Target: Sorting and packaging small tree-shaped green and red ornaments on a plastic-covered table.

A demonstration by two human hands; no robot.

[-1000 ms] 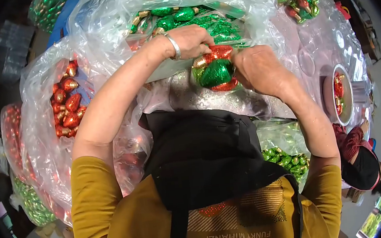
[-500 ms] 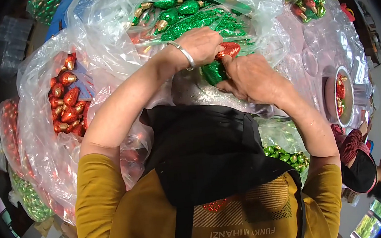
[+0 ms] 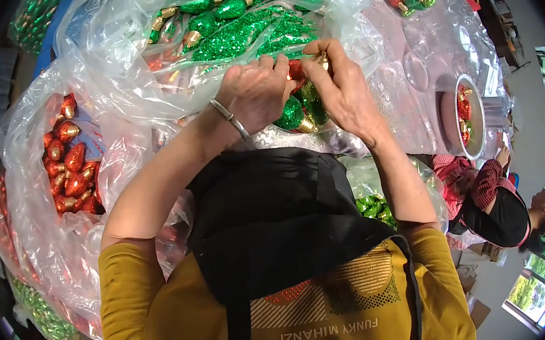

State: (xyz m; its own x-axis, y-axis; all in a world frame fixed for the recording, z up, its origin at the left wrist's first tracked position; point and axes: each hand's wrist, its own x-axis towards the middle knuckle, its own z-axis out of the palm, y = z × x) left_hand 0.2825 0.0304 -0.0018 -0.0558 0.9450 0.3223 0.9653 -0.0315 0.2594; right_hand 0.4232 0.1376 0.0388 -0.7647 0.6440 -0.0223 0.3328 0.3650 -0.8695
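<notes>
Above the near part of the table, my two hands meet around a cluster of bulb-shaped ornaments. My left hand point(image 3: 257, 96), with a bangle at the wrist, has its fingers closed at a glittery red bulb ornament point(image 3: 295, 69). Thumb and forefinger of my right hand point(image 3: 349, 94) close around a gold cap point(image 3: 324, 61) on the other side; whether it belongs to the red bulb I cannot tell. Just below the fingers are a glittery green bulb ornament point(image 3: 290, 114) and a shiny green one point(image 3: 313, 102). The fingers partly hide the cluster.
Beyond my hands, an open clear plastic bag point(image 3: 111, 61) holds green bulb ornaments point(image 3: 203, 24) and green glitter. Red bulb ornaments point(image 3: 74, 169) fill another bag at left. A round white tub point(image 3: 472, 114) stands at right, near another person point(image 3: 499, 207). Green ornaments point(image 3: 375, 209) lie by my right forearm.
The view has shifted, moving the scene left and slightly down. My hands have turned: the right fingers now point up at the gold cap, and the green ornaments show more below.
</notes>
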